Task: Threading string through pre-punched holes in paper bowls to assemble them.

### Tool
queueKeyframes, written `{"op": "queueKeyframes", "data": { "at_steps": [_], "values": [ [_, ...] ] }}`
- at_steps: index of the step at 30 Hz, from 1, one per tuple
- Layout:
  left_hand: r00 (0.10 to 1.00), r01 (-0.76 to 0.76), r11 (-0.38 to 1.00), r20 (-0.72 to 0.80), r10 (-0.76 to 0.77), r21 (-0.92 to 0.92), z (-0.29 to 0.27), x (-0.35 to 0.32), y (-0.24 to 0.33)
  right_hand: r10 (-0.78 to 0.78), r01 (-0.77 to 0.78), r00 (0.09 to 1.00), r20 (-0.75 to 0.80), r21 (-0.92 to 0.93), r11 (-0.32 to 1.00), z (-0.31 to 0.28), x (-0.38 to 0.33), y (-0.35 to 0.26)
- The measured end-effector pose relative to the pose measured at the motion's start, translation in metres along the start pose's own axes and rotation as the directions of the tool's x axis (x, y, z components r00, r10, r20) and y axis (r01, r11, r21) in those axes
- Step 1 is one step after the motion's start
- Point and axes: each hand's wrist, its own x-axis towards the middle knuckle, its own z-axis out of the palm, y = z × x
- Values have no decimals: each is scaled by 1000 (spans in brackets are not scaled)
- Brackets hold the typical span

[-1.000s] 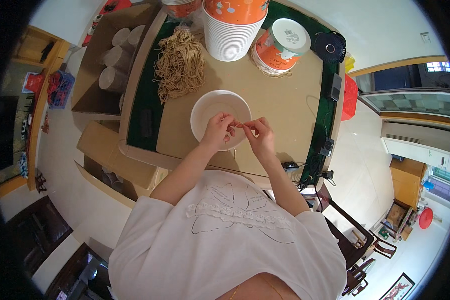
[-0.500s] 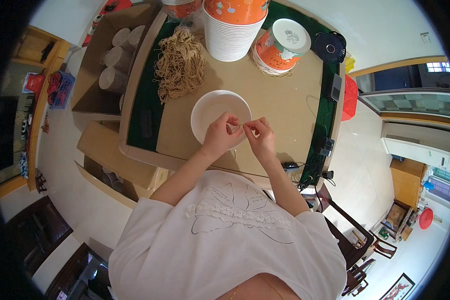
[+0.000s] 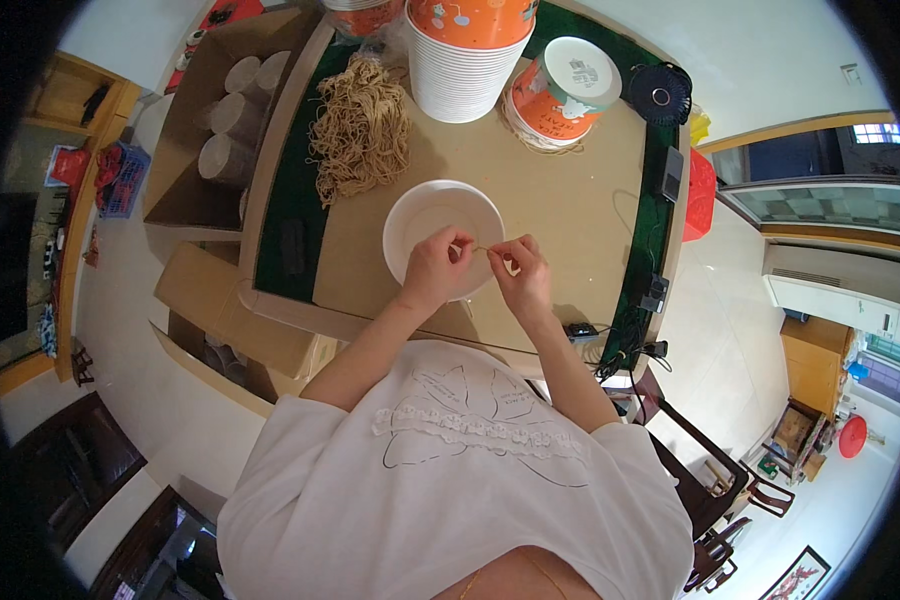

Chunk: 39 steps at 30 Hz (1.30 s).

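Note:
My left hand (image 3: 437, 268) is closed in a pinch over the white paper tub (image 3: 410, 215), which stands before me on the cardboard sheet. Opposite it, my right hand (image 3: 523, 279) pinches as well, by the tub's right rim. A short length of thin tan cord (image 3: 482, 249) spans the gap between my fingertips, gripped at each side. Another bit of cord (image 3: 469, 309) shows below the tub's near rim. Behind the tub, to the left, lies a loose heap of tan cords (image 3: 360, 135). My left hand hides part of the tub's inside.
A tall stack of paper tubs (image 3: 466, 75) rises at the back. Right of it, an orange tub (image 3: 555, 95) sits upside down with cord around its base. A dark woven basket (image 3: 660, 93), cables (image 3: 620, 350) and open cartons (image 3: 195, 165) holding stacked cups flank the work area.
My left hand has drawn slightly left and down, away from the right, so more cord shows between them. The tub has shifted very slightly right. My right hand has barely moved.

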Motion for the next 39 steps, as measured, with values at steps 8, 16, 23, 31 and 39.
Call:
{"op": "queueKeyframes", "data": {
  "at_steps": [8,16,23,31,39],
  "values": [
    [997,-46,984,63,35,172,0,-1,4,7,-7,1000,7,-26,1000,1,-1,3],
    [991,-106,989,-68,114,104,2,-1,-5,-17,18,1000,22,-36,999,-2,1,-2],
    [1000,-3,999,23,4,-54,2,0,2,-53,54,998,16,-59,997,-7,3,-11],
    [962,119,980,262,-74,-159,-2,-6,21,-55,54,998,29,22,998,-22,5,-21],
    [966,107,961,255,-40,-254,1,-12,25,-28,31,999,-27,121,992,-23,0,-14]
  ]
}}
